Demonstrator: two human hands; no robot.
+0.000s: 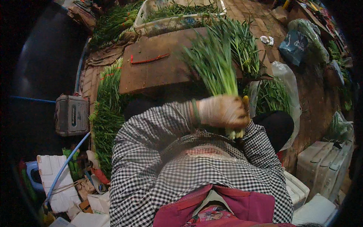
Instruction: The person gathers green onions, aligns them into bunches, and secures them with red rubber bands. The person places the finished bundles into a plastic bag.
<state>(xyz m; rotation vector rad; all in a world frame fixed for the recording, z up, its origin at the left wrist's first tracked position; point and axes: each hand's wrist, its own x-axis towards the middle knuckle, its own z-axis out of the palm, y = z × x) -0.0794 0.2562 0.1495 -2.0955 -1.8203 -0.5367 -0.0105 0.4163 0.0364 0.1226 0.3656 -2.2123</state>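
My left hand [224,111], with a green band at its wrist, is closed around a bunch of long green leafy vegetables [217,68] near the pale root ends. The leaves fan out above the hand over a brown board [158,69], and white stem ends show below the fist. My right hand [246,106] is mostly hidden behind the left one; a yellow fingertip cover shows there, and its hold cannot be made out. A red strip [150,59] lies on the board. More loose greens [245,48] lie at the board's right end.
A white plastic crate [178,21] with greens stands beyond the board. Tied bunches [109,85] are piled at the left, beside a grey case [72,115]. At the right are a clear plastic bag [289,82] of greens and foam boxes [319,164].
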